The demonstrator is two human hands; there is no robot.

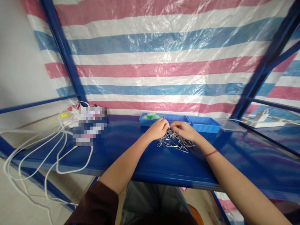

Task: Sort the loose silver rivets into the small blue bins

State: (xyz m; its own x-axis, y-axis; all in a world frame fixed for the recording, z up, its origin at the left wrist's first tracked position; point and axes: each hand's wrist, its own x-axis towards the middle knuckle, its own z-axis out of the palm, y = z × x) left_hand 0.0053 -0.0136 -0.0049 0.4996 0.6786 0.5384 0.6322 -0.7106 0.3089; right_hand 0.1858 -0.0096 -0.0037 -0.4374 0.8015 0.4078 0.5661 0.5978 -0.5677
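Note:
A loose pile of thin metal pins that look like blind rivets (177,140) lies on the blue tabletop. Over its far left side, my left hand (159,128) is closed with its fingers curled inward. My right hand (184,130) comes in from the other side, thumb and fingers pinched, its fingertips close to those of my left hand. Whatever sits in either pinch is too small and too hidden to make out. Directly behind my hands stands a blue plastic bin (177,118), partly covered by them.
At the left, a blue bin (142,119) contains green-and-white packets; another blue bin (203,125) stands right. A clear plastic lid (231,125) lies beyond it. White cables (62,156) loop over the left table edge. Blue frame posts (63,47) rise before striped sheeting (164,68).

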